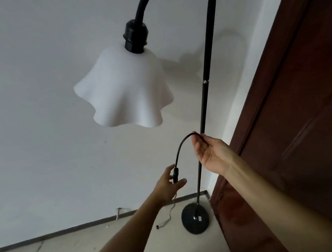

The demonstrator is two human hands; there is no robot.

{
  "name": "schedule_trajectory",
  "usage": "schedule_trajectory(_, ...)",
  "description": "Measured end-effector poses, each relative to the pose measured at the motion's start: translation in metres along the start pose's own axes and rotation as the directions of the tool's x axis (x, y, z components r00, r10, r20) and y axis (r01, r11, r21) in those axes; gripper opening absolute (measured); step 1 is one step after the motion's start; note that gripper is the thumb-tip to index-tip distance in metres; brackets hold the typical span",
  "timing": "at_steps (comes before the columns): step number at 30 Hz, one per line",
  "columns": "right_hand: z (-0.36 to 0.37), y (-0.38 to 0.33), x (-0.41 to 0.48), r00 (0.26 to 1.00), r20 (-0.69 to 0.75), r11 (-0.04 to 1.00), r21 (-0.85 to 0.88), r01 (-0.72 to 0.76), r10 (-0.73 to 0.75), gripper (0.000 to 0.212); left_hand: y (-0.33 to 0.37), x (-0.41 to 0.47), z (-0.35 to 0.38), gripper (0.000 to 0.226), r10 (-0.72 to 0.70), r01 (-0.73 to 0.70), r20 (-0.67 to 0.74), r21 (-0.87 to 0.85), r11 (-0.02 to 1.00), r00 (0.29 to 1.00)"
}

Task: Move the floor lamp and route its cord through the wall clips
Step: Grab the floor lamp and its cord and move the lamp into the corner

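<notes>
The floor lamp stands in the corner: a black pole (206, 67) rising from a round black base (195, 219), arching over to a white wavy shade (124, 89). A black cord (180, 148) arcs between my hands in front of the pole. My right hand (209, 152) pinches the cord's upper end beside the pole. My left hand (169, 183) holds the thicker inline switch part of the cord lower down. A thinner stretch of cord (169, 215) trails onto the floor left of the base. No wall clips are visible.
A dark brown wooden door (299, 115) fills the right side, close to the lamp base. The white wall (39, 96) runs behind, with a grey skirting strip (70, 230) at its foot and a small bracket-like object (118, 211) on it.
</notes>
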State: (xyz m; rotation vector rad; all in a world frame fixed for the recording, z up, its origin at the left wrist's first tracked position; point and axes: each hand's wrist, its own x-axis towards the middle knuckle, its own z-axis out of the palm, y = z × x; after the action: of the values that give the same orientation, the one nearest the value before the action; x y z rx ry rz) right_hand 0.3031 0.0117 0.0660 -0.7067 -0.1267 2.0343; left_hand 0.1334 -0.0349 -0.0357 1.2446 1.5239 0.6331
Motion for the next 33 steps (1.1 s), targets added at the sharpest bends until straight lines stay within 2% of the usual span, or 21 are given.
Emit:
schedule_trajectory(4, 0.0, -0.009, -0.011, 1.0, 0.017, 1.0, 0.014, 0.012, -0.012, 0.032, 0.016, -0.003, 0.009, 0.017, 0.047, -0.046, 0.047, -0.004, 0.999, 0.998)
schedule_trajectory(8, -0.011, -0.029, -0.015, 0.992, -0.06, 0.99, 0.078, 0.118, -0.113, 0.022, 0.007, -0.02, -0.004, 0.023, -0.02, 0.016, 0.076, 0.048, 0.999, 0.997)
schedule_trajectory(11, -0.021, -0.032, -0.013, 0.979, -0.104, 0.981, 0.064, 0.181, -0.173, 0.022, -0.004, -0.035, -0.021, 0.032, -0.041, 0.039, 0.006, 0.167, 0.985, 0.999)
schedule_trajectory(13, -0.023, -0.022, -0.01, 0.986, -0.067, 0.985, -0.09, 0.149, -0.155, 0.025, -0.005, -0.044, -0.031, 0.036, -0.001, 0.009, -0.032, 0.256, 0.967, 0.999)
schedule_trajectory(15, -0.02, -0.002, -0.008, 0.992, -0.044, 0.928, -0.36, 0.098, -0.121, 0.031, -0.002, -0.052, -0.041, 0.038, 0.063, -0.044, -0.044, 0.352, 0.935, 0.997)
schedule_trajectory(17, -0.015, 0.028, -0.007, 0.992, -0.024, 0.749, -0.658, 0.08, -0.127, 0.032, 0.003, -0.059, -0.05, 0.038, 0.123, -0.079, -0.061, 0.478, 0.875, 0.991)
schedule_trajectory(18, -0.012, 0.043, -0.007, 0.991, 0.004, 0.654, -0.751, 0.092, -0.135, 0.029, 0.006, -0.062, -0.055, 0.036, 0.151, -0.096, -0.063, 0.525, 0.846, 0.987)
schedule_trajectory(20, -0.005, 0.067, -0.008, 0.986, 0.064, 0.545, -0.827, 0.14, -0.156, 0.026, 0.009, -0.067, -0.065, 0.03, 0.193, -0.135, -0.047, 0.558, 0.819, 0.98)
schedule_trajectory(21, -0.001, 0.073, -0.007, 0.981, 0.073, 0.522, -0.838, 0.159, -0.181, 0.031, 0.009, -0.07, -0.07, 0.029, 0.207, -0.152, -0.037, 0.552, 0.82, 0.978)
schedule_trajectory(23, 0.009, 0.072, -0.003, 0.966, 0.025, 0.563, -0.809, 0.172, -0.258, 0.04, 0.005, -0.075, -0.081, 0.033, 0.219, -0.171, -0.044, 0.481, 0.86, 0.975)
schedule_trajectory(25, 0.017, 0.058, 0.005, 0.938, -0.096, 0.699, -0.693, 0.176, -0.332, 0.04, -0.002, -0.081, -0.092, 0.037, 0.197, -0.159, -0.07, 0.366, 0.917, 0.978)
schedule_trajectory(27, 0.021, 0.036, 0.012, 0.907, -0.231, 0.859, -0.464, 0.216, -0.352, 0.038, -0.01, -0.088, -0.102, 0.033, 0.167, -0.137, -0.079, 0.29, 0.947, 0.983)
schedule_trajectory(29, 0.02, 0.016, 0.014, 0.885, -0.316, 0.934, -0.217, 0.284, -0.342, 0.036, -0.016, -0.094, -0.108, 0.029, 0.16, -0.13, -0.093, 0.272, 0.953, 0.983)
schedule_trajectory(31, 0.017, 0.008, 0.014, 0.893, -0.313, 0.946, -0.111, 0.303, -0.323, 0.035, -0.017, -0.097, -0.113, 0.029, 0.181, -0.133, -0.125, 0.32, 0.938, 0.976)
schedule_trajectory(33, 0.018, 0.018, 0.013, 0.942, -0.218, 0.963, -0.138, 0.231, -0.257, 0.042, -0.014, -0.096, -0.118, 0.029, 0.222, -0.147, -0.145, 0.406, 0.902, 0.964)
